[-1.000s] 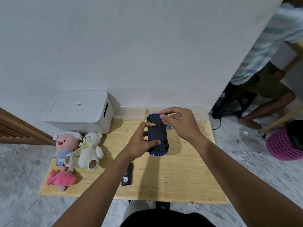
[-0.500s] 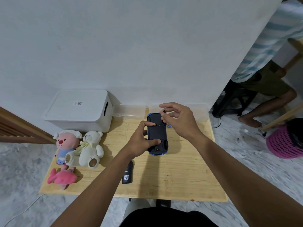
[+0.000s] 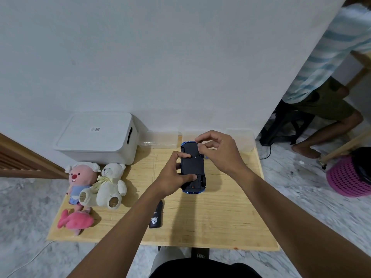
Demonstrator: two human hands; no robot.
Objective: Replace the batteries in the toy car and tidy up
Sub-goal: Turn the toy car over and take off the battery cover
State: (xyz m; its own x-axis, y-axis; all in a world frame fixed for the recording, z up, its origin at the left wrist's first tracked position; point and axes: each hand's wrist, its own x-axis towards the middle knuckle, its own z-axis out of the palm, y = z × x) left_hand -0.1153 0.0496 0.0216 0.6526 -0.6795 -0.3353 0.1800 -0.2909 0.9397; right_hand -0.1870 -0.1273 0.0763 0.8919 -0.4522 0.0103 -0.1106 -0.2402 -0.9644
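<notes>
A blue toy car (image 3: pixel 192 167) lies upside down on the wooden table (image 3: pixel 220 217), its black underside facing up. My left hand (image 3: pixel 172 177) grips it from the left, with the thumb across the near part and a finger on the far part. Over the car's far end, my right hand (image 3: pixel 216 149) has its fingers curled, and thumb and forefinger pinch a small pale piece too tiny to identify. A small blue item (image 3: pixel 205 157) peeks out from under the right hand, mostly hidden.
A black object with a white logo (image 3: pixel 155 217) lies near the left forearm. Plush toys (image 3: pixel 96 185) and a white lidded box (image 3: pixel 96 137) fill the table's left. Clear plastic containers (image 3: pixel 160 139) line the wall. A seated person (image 3: pixel 321 87) and a pink basket (image 3: pixel 349 177) are at the right.
My right hand's fingers have shifted slightly at the car's far end and lifted a little. The left hand keeps the same hold on the car.
</notes>
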